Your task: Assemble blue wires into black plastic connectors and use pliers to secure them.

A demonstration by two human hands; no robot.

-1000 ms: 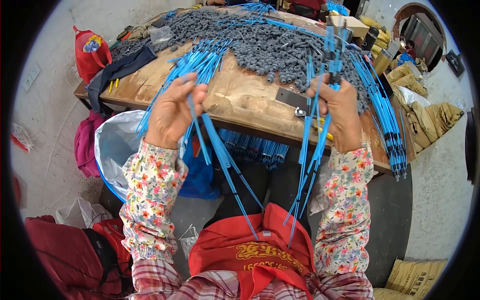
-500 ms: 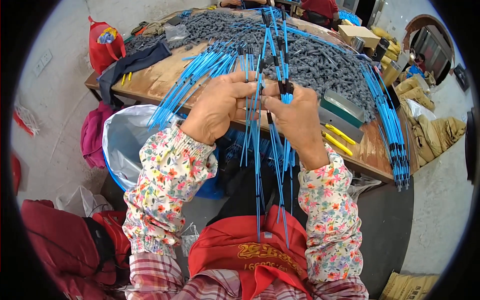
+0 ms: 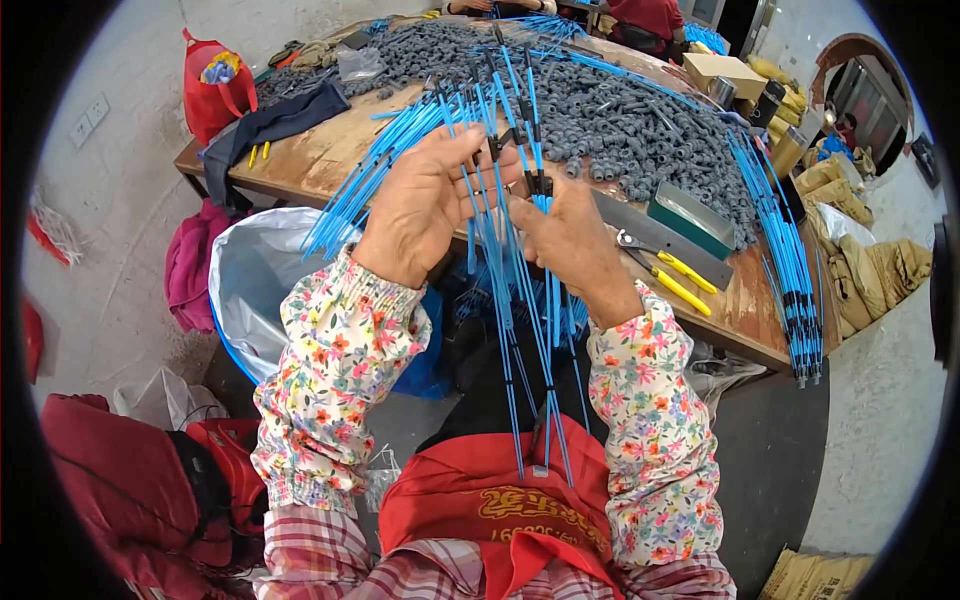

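A wooden surface (image 3: pixel 325 145) carries a broad heap of grey fittings (image 3: pixel 650 120). At its near edge, the left hand (image 3: pixel 412 205) has fingers loosely spread behind slender blue rods (image 3: pixel 505 300) hanging above the lap; the right hand (image 3: pixel 578 238) pinches more.

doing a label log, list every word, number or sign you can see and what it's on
Red apron: large yellow characters above a line of digits; printed text I won't copy.
Tan sack, lower right: dark characters, also not copied; finer print too small to read.
Blue rods: no readable marking.
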